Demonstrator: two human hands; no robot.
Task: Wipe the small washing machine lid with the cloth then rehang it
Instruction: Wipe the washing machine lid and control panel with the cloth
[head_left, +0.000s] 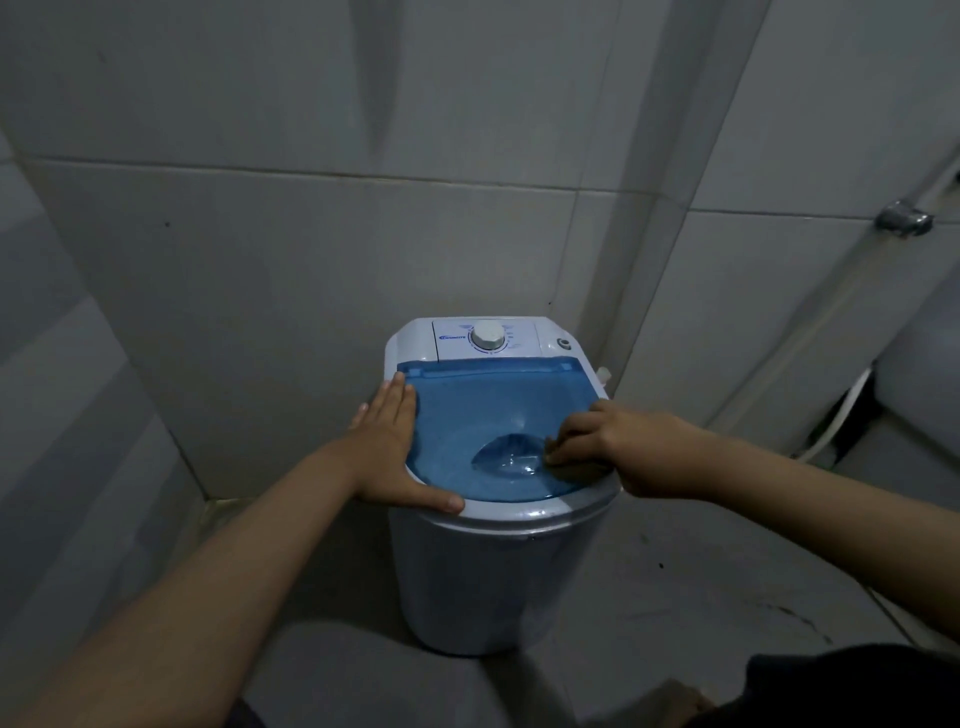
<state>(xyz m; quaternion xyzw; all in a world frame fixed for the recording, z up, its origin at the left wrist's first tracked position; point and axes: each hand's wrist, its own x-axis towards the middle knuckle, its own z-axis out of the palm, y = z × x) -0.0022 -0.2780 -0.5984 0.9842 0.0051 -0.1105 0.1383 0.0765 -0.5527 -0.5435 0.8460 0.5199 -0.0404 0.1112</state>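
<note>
A small white washing machine (483, 577) stands on the floor against a tiled wall. Its translucent blue lid (483, 415) is closed, with a round recessed grip near the front. My left hand (389, 447) lies flat, fingers together, on the lid's left rim. My right hand (618, 447) presses a small dark, brownish cloth (576, 467) onto the lid's front right part; most of the cloth is hidden under my fingers.
A white control panel with a round dial (488, 335) sits behind the lid. Grey tiled walls close in at the back and left. To the right, a metal wall fitting (903, 219) holds a pipe, with a white hose (841, 415) below.
</note>
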